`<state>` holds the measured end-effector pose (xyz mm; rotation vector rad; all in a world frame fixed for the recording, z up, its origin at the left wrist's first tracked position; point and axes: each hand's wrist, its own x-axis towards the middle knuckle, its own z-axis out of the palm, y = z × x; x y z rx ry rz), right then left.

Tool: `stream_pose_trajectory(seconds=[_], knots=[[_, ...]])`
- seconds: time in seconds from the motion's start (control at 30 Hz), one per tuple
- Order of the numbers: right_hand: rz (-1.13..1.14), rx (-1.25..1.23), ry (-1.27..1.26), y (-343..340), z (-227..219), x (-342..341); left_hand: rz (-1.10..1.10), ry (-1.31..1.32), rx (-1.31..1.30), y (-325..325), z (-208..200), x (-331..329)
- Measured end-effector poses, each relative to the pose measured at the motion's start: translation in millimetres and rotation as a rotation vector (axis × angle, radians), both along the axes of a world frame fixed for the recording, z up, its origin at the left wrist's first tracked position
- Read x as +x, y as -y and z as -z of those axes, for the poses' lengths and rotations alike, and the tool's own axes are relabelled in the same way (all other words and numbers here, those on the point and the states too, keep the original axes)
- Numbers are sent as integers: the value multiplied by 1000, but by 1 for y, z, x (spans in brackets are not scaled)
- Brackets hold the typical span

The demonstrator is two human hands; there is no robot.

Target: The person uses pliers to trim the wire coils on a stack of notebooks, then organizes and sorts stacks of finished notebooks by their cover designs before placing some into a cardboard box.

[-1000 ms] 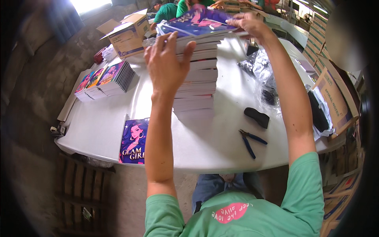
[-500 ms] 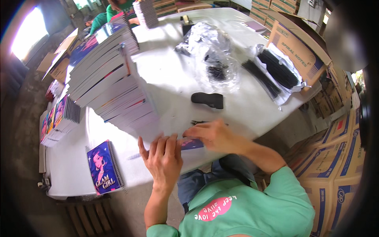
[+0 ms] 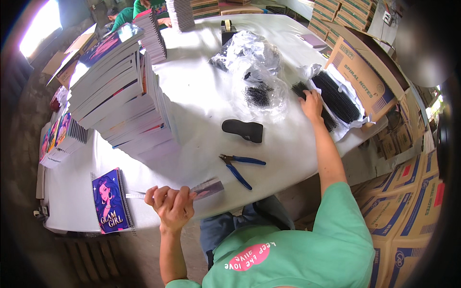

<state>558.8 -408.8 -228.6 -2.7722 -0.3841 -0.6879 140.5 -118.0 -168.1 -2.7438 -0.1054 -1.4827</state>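
Observation:
My left hand (image 3: 172,206) is closed around a small unbound notebook (image 3: 210,188) at the table's near edge; the notebook shows nearly edge-on, and the hand covers its middle. At the right, my right hand (image 3: 312,104) reaches to loose black spiral coils (image 3: 298,88), its fingers curled onto them. More black coils (image 3: 342,98) lie beside it in white wrapping. Between my arms, blue-handled cutting pliers (image 3: 240,165) rest with their handles spread. Just beyond is a black, sole-shaped object (image 3: 243,130). A bound spiral notebook (image 3: 109,199) with a purple illustrated cover lies left of my left hand.
A tall stack of notebook blocks (image 3: 127,103) stands at left centre, with bound notebooks (image 3: 67,137) beyond it. Clear plastic (image 3: 254,60) with coils sits mid-table, near a tape dispenser (image 3: 227,32). Cartons (image 3: 360,77) flank the right side. Another person (image 3: 144,7) is at the far end.
My right hand has left the notebook near my left hand and moved far right onto the black coils, uncovering the pliers. My left hand has closed on the notebook.

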Motion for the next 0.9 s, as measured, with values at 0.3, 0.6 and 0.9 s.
stream_pose_trajectory(seconds=[0.3, 0.6, 0.9], knots=[[-35, -322, -98, 7, -60, 8, -140, 26, 23, 17, 11, 10], [-643, 331, 103, -41, -165, -152, -98, 59, -167, 21, 14, 9], [-1148, 371, -272, -104, -96, -253, -61, 89, -272, 29, 6, 15]])
